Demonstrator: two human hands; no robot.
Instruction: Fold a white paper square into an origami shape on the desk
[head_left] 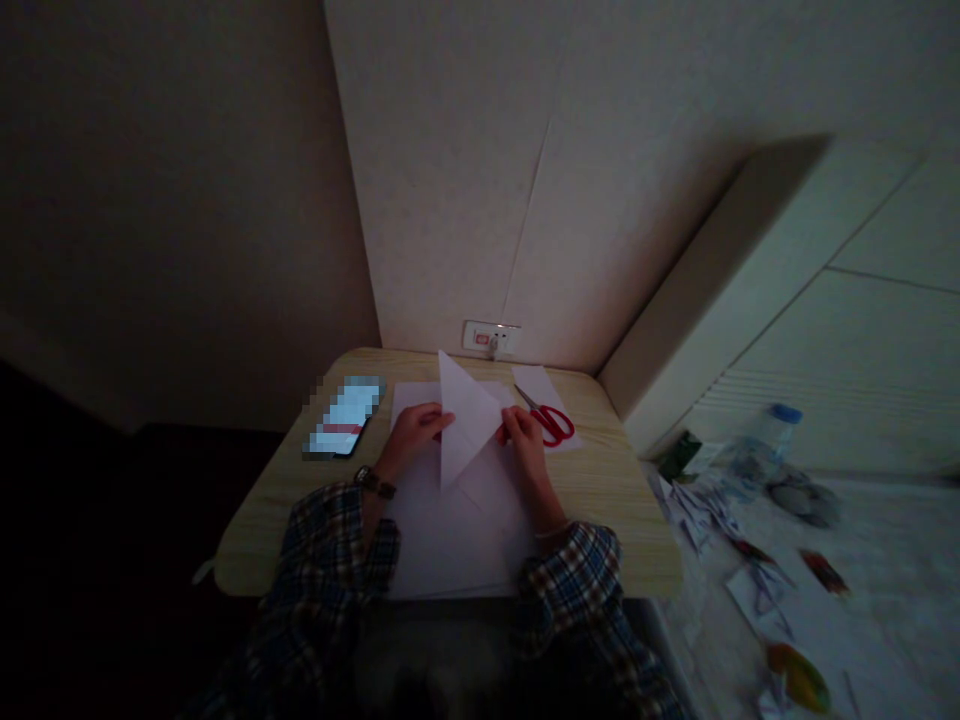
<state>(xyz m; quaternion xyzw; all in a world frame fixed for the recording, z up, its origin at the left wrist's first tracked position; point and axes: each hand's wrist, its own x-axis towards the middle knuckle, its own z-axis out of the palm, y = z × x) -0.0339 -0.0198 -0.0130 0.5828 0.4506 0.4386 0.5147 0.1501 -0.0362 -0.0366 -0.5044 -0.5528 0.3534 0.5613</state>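
A sheet of white paper folded into a triangle (465, 415) is held up between my two hands, its long straight edge to the left and one corner to the right. My left hand (415, 432) pinches that long edge near its middle. The right corner is gripped by the fingertips of my right hand (523, 435). Beneath the triangle lie larger white sheets (450, 545) on the small wooden table. Red-handled scissors (553, 424) rest just right of my right hand, on a white paper strip (531, 378).
A phone (345, 415) with a lit screen lies on the table's (262, 525) left side. Behind the table, a wall socket (491, 337) holds a plug. To the right, a plastic bottle (769, 445) and paper scraps (697, 510) lie on a pale surface.
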